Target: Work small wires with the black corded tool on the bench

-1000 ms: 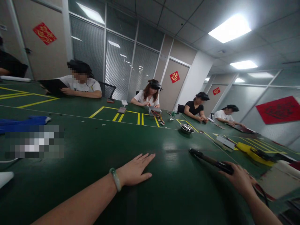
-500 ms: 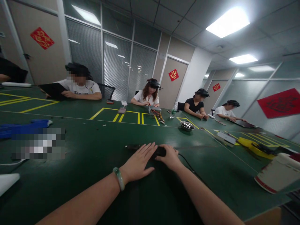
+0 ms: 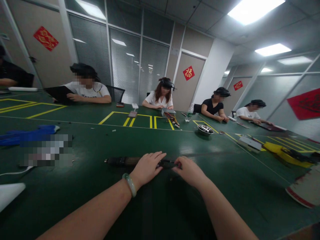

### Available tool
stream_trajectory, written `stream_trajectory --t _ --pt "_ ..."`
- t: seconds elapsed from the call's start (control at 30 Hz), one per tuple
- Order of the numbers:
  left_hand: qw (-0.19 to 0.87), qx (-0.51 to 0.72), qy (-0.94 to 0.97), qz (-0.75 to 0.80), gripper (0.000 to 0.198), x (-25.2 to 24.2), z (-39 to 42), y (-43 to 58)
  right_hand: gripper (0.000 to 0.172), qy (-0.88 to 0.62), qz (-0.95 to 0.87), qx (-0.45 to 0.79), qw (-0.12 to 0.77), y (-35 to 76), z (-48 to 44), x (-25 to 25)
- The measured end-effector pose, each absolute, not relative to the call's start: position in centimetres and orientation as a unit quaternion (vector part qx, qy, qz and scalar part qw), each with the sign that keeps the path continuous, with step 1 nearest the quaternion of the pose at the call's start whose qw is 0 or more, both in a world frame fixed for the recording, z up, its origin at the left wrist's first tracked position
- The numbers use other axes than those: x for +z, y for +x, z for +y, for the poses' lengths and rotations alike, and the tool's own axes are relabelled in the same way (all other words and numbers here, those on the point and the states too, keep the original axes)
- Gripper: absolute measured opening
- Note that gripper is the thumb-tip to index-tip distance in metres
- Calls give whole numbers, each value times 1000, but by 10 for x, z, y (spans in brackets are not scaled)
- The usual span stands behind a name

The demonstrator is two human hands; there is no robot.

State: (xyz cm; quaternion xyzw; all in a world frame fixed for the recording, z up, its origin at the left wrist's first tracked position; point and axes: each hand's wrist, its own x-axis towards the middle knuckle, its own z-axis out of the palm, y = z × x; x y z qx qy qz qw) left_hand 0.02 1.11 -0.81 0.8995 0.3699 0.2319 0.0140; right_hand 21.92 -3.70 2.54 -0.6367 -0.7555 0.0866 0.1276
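A long dark corded tool (image 3: 125, 161), which looks like an electric screwdriver, lies across the green table (image 3: 82, 183) with its narrow tip to the left. My left hand (image 3: 147, 168), with a jade bangle at the wrist, is wrapped over its rear part and covers it. To the right of that hand a black cord (image 3: 168, 163) comes out of the tool's back end. My right hand (image 3: 190, 171) pinches this cord between thumb and fingers. The exact spot of the pinch is partly hidden.
Blue gloves (image 3: 30, 134) and a blurred-out item lie at left. Ahead are a metal bowl (image 3: 205, 130), a water bottle (image 3: 189, 112) and a box with coloured wires (image 3: 168, 112). At right are a yellow tool (image 3: 285, 153) and a pale bucket (image 3: 306, 186). Several people sit opposite.
The tool has slid left, and more of its body shows past my left hand. My right hand has moved slightly right, off the body and onto the cord. The view has turned slightly.
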Motion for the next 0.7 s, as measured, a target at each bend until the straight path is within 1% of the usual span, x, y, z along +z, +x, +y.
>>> stream_trajectory --t 0.1,0.13,0.23,0.33,0.43,0.53,0.6,0.7 --pt "12 224 903 365 35 -5 9 1 26 -643 -754 128 46 228 -49 27" --pt "11 222 903 367 32 -4 9 2 23 -638 -758 133 34 227 -51 26" --pt "10 224 901 372 29 -1 8 4 6 -645 -751 140 27 219 -48 20" --pt "17 228 899 372 29 0 8 6 9 -703 -701 91 72 222 -35 12" --pt "31 222 902 368 29 1 6 6 18 -759 -630 27 165 238 -18 8" --pt "39 213 907 362 30 4 1 4 21 -750 -612 38 247 247 -12 8" --pt "34 213 909 357 30 4 -2 2 20 -715 -641 77 267 244 -15 10" --pt "22 220 910 352 36 5 -4 1 18 -660 -699 100 255 231 -24 11"
